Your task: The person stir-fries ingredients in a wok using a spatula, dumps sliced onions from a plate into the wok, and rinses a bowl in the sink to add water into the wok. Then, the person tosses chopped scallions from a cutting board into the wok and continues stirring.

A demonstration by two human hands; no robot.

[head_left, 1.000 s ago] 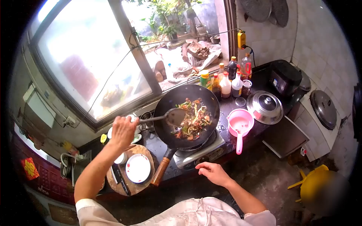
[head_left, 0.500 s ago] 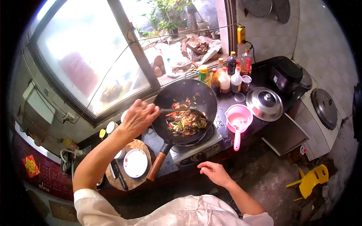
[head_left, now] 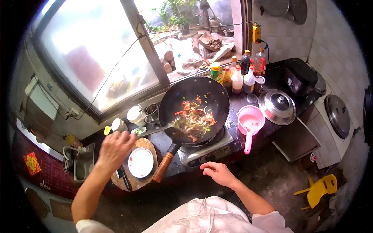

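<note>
My left hand (head_left: 116, 149), slightly blurred, is closed around the handle of a metal spatula (head_left: 157, 129), left of the wok. The spatula's blade is low in the black wok (head_left: 215, 93), among the stir-fried food (head_left: 196, 114), a mix of red, green and brown pieces. My right hand (head_left: 219, 173) hangs in front of the gas stove (head_left: 211, 152), loosely curled with nothing in it. The wok's wooden handle (head_left: 163, 167) points toward me, untouched. Below my left hand are a round cutting board (head_left: 149, 143), a white plate (head_left: 140, 163) and a knife (head_left: 125, 179).
A pink ladle (head_left: 248, 121) and a steel lid (head_left: 278, 107) lie right of the stove. Several sauce bottles (head_left: 237, 80) stand by the window. White cups (head_left: 136, 115) and a metal mug (head_left: 152, 112) are left of the wok. A yellow stool (head_left: 322, 190) stands on the floor.
My left hand has moved down and left with the spatula, away from above the wok's rim. The food has shifted and been turned over. My right hand stays nearly in place.
</note>
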